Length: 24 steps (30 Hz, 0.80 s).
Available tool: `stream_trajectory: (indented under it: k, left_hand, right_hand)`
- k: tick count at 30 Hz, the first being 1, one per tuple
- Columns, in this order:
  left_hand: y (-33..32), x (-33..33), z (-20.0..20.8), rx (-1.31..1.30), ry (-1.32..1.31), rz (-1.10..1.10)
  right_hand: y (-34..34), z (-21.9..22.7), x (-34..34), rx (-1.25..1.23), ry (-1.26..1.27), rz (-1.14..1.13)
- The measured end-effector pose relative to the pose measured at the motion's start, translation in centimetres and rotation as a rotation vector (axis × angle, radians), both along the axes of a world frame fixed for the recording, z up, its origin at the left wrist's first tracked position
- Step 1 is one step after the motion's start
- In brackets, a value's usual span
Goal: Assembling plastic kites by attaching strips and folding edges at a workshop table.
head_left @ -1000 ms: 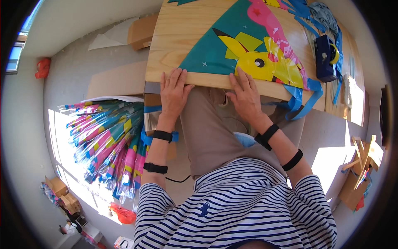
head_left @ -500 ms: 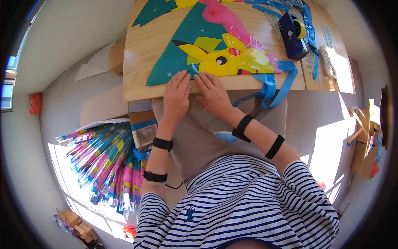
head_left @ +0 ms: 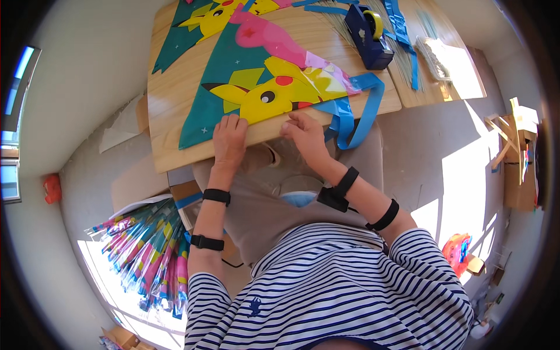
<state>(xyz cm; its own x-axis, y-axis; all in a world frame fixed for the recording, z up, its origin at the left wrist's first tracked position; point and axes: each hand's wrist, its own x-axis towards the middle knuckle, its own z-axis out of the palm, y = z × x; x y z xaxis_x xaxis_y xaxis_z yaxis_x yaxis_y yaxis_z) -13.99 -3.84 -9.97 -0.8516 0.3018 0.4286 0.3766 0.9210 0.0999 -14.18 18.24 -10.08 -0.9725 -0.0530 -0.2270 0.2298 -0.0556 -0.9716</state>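
Observation:
A flat, folded kite [head_left: 271,87] lies on the wooden table, green, yellow and pink with a cartoon animal printed on it and a glossy film at its right end. At its near edge, my left hand [head_left: 228,143] has its fingers bent down and closed on the rim. To the right, my right hand [head_left: 308,140] hovers by the table edge, just short of the kite, its fingers curled inward. Whether anything small is in that hand is hidden. A wide blue ribbon [head_left: 376,108] loops from the kite's right corner over the table edge.
A dark blue tape dispenser [head_left: 370,44] stands beyond the ribbon, near thin rods and more blue strips [head_left: 413,70]. Another printed kite [head_left: 201,26] lies at the far left of the table [head_left: 166,105]. Below left, several wrapped kites [head_left: 146,251] fan out beside a cardboard box [head_left: 184,192].
Both hands lay stretched flat along the kite's near edge; now their fingers are curled. My right hand has moved away from my left and off the kite. The view has shifted.

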Motion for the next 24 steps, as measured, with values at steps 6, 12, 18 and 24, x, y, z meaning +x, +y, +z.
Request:
stream_trajectory:
  k: [6,12,18,24]
  left_hand:
    - [-0.5,-0.5,0.0,0.122,0.015,0.008]
    - [-0.7,0.2,0.1,0.11,-0.128,0.037]
    - [2.4,-0.3,2.1,0.237,-0.035,0.011]
    - [3.7,-2.3,-0.1,-0.043,-0.004,0.022]
  right_hand:
    - [0.4,1.3,-2.3,-0.508,-0.362,-0.111]
    - [1.1,1.6,-7.8,-0.733,-0.443,-0.379]
    - [1.1,1.0,-8.2,-0.805,-0.43,-0.42]
    - [0.5,1.2,-8.0,-0.926,-0.399,-0.396]
